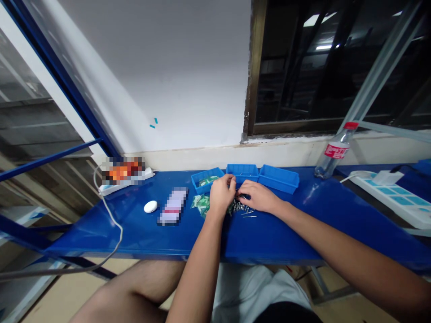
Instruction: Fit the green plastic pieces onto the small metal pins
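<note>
My left hand is closed above a pile of small parts, its fingertips pinched near the middle blue bin. Whatever lies between those fingertips is too small to make out. Close by on the right, my right hand curls its fingers at the pile's edge; what they grip is hidden. The pile holds small silvery metal pieces, some with thin pins like rivets. One loose metal pin lies in front. Green-and-clear plastic packets rest left of my left hand. Similar green pieces lie inside the left blue bin.
A right blue bin stands beside the middle one. On the blue table are a white rounded case, a blurred phone-like slab, a red-capped bottle and power strips. A grey cable hangs over the left edge.
</note>
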The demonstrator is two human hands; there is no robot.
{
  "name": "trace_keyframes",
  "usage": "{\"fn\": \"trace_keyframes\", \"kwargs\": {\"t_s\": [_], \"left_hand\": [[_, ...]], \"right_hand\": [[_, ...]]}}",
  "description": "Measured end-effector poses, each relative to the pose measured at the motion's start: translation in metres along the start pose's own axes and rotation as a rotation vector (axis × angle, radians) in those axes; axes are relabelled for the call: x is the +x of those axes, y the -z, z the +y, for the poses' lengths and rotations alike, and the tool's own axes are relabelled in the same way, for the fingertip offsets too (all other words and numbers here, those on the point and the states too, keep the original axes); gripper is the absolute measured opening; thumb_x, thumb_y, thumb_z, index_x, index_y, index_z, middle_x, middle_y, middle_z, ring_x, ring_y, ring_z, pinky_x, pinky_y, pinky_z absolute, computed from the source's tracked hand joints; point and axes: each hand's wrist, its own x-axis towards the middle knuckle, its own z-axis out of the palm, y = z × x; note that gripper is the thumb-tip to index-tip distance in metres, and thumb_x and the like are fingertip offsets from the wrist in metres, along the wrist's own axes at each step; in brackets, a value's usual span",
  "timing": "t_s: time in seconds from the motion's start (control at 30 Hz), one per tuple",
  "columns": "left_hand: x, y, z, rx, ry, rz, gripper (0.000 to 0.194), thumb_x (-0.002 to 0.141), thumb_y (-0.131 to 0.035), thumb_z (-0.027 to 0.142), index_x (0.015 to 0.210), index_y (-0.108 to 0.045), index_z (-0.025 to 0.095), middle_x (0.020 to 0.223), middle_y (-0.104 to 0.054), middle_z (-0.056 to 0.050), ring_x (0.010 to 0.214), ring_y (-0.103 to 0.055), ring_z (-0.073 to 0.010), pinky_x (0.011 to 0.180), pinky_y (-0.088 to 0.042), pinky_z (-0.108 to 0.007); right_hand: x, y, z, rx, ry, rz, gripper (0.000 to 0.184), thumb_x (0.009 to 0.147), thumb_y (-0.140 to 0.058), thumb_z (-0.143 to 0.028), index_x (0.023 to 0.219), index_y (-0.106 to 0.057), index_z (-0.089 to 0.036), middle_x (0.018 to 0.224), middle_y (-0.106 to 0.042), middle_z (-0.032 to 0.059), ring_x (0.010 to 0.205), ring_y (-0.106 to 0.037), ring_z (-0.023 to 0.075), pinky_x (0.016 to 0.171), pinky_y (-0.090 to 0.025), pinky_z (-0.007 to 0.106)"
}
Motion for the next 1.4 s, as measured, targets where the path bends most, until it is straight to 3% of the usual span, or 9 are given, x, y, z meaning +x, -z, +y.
{"fn": "trace_keyframes", "kwargs": {"t_s": [0.27, 0.47, 0.6, 0.83, 1.1, 1.4], "left_hand": [[0.0008, -0.0015, -0.0016, 0.012, -0.012, -0.013, 0.020, 0.102, -0.057, 0.029, 0.107, -0.075, 0.022, 0.102, -0.081, -0.006, 0.094, -0.077, -0.0228, 0.088, -0.056, -0.032], [0.0009, 0.0016, 0.0024, 0.006, -0.014, -0.042, 0.020, 0.101, -0.057, 0.027, 0.106, -0.075, 0.021, 0.103, -0.081, -0.007, 0.095, -0.077, -0.0233, 0.087, -0.056, -0.031], [0.0013, 0.0025, 0.0052, 0.007, -0.015, -0.064, 0.021, 0.101, -0.056, 0.026, 0.106, -0.076, 0.020, 0.102, -0.082, -0.007, 0.094, -0.077, -0.0235, 0.087, -0.056, -0.031], [0.0006, 0.0028, 0.0045, 0.009, -0.008, -0.069, 0.021, 0.101, -0.055, 0.027, 0.105, -0.075, 0.021, 0.102, -0.082, -0.006, 0.094, -0.077, -0.0230, 0.087, -0.056, -0.031], [0.0005, 0.0033, 0.0070, 0.022, 0.006, -0.078, 0.022, 0.101, -0.056, 0.027, 0.106, -0.076, 0.020, 0.102, -0.082, -0.007, 0.094, -0.076, -0.0228, 0.088, -0.055, -0.031], [0.0000, 0.0023, 0.0051, 0.021, 0.000, -0.092, 0.022, 0.101, -0.055, 0.027, 0.104, -0.076, 0.021, 0.102, -0.082, -0.007, 0.093, -0.076, -0.0226, 0.087, -0.055, -0.030]], "right_hand": [[0.0005, -0.0012, -0.0002, -0.070, -0.005, -0.011, 0.012, 0.089, -0.069, -0.011, 0.090, -0.075, -0.021, 0.089, -0.076, 0.0070, 0.098, -0.066, 0.0265, 0.091, -0.052, 0.039], [-0.0023, -0.0020, 0.0051, 0.099, -0.143, 0.136, 0.019, 0.085, -0.067, -0.007, 0.095, -0.072, -0.023, 0.092, -0.076, 0.0029, 0.090, -0.068, 0.0216, 0.083, -0.052, 0.033], [-0.0038, -0.0008, 0.0077, 0.116, -0.158, 0.146, 0.017, 0.086, -0.067, -0.008, 0.094, -0.071, -0.023, 0.091, -0.076, 0.0016, 0.088, -0.068, 0.0209, 0.082, -0.051, 0.032], [-0.0049, 0.0005, 0.0069, -0.037, -0.139, 0.178, 0.014, 0.093, -0.064, -0.011, 0.097, -0.071, -0.022, 0.098, -0.074, 0.0061, 0.097, -0.065, 0.0249, 0.089, -0.051, 0.038], [-0.0017, 0.0007, 0.0012, -0.043, -0.012, -0.033, 0.007, 0.093, -0.069, -0.016, 0.091, -0.074, -0.020, 0.092, -0.074, 0.0072, 0.099, -0.062, 0.0261, 0.092, -0.050, 0.039], [0.0014, -0.0002, 0.0013, -0.081, -0.006, -0.050, 0.015, 0.090, -0.066, -0.007, 0.087, -0.072, -0.020, 0.087, -0.074, 0.0067, 0.094, -0.062, 0.0255, 0.086, -0.049, 0.037]]}}
